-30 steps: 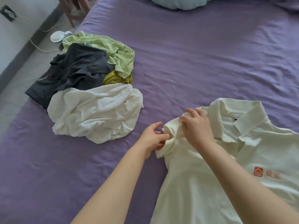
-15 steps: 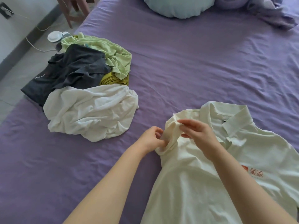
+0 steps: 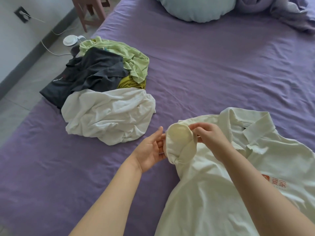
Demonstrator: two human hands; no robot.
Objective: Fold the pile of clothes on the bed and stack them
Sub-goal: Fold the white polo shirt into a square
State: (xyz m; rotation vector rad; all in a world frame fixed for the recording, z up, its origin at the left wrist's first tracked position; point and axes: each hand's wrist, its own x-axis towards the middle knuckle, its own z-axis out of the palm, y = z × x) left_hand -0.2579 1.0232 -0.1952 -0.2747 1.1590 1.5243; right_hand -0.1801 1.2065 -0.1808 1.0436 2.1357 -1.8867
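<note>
A cream polo shirt [image 3: 213, 193] with an orange chest logo lies face up at the front right of the purple bed [image 3: 213, 68]. Its left sleeve [image 3: 180, 143] is lifted, the round cuff opening facing me. My right hand [image 3: 209, 135] pinches the sleeve's upper rim. My left hand [image 3: 151, 150] is beside the sleeve, palm turned up, fingers straight and touching the cuff's edge. A pile of unfolded clothes sits to the left: a white garment [image 3: 109, 116], a dark grey shirt [image 3: 85, 77], a light green garment [image 3: 127, 57] and an olive piece [image 3: 131, 82].
A pale blue round pillow [image 3: 197, 7] and a bunched lilac blanket [image 3: 281, 12] lie at the head of the bed. On the floor to the left stand a small white appliance [image 3: 71, 41] with a cord and a pink wooden stool [image 3: 92, 12].
My right hand has raised the sleeve and spread its cuff open. My left hand released its pinch on the sleeve and opened, palm up. The view shifted toward the head of the bed.
</note>
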